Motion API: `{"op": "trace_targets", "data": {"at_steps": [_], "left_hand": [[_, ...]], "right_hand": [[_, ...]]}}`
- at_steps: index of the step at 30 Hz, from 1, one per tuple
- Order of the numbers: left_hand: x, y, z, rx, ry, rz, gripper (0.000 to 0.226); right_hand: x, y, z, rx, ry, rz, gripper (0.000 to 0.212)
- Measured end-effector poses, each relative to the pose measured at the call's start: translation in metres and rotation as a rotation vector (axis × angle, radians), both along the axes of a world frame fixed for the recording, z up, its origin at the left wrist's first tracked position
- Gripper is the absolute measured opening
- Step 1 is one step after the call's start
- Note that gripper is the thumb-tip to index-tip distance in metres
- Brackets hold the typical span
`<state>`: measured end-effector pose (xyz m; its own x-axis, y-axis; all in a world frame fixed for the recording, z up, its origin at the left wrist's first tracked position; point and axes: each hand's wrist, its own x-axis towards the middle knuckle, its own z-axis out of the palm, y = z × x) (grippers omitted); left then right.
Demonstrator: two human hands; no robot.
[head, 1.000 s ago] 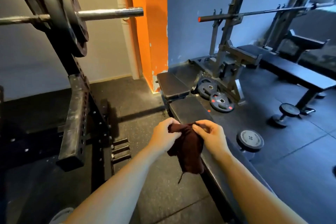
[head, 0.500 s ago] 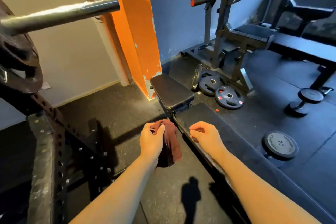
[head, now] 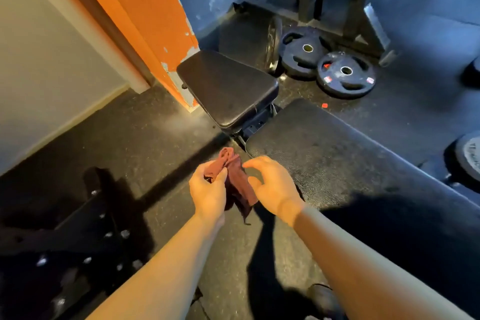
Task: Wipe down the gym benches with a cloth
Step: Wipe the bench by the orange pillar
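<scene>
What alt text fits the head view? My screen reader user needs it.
A person's left hand grips a bunched maroon cloth beside a black gym bench, with the open right hand next to the cloth. Beyond lie the bench's seat pad, two weight plates on the floor and an orange pillar.

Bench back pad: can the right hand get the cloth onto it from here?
Probably yes. The right hand hovers open beside the cloth, which the left hand grips, right at the near edge of the back pad; nothing lies between.
</scene>
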<state>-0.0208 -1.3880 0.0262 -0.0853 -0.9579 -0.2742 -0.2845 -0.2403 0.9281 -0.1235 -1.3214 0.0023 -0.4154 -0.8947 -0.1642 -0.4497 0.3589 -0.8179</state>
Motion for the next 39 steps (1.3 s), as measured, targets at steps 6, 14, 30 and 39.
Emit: {"op": "trace_targets", "data": {"at_steps": [6,14,30,39], "left_hand": [[-0.034,-0.078,-0.075,-0.046,0.031,0.110,0.015],[-0.046,-0.163,-0.166,-0.110,0.093,0.168,0.018],[-0.092,-0.241,-0.257,-0.301,0.489,0.298,0.024],[-0.090,-0.259,-0.245,-0.099,0.403,0.266,0.025]], "right_hand": [[-0.044,-0.094,-0.062,0.018,0.171,0.177,0.039],[-0.112,-0.225,-0.108,-0.046,0.506,0.177,0.043],[-0.121,-0.279,-0.140,-0.041,0.693,0.358,0.046],[-0.115,-0.279,-0.137,-0.006,0.656,0.402,0.050]]}}
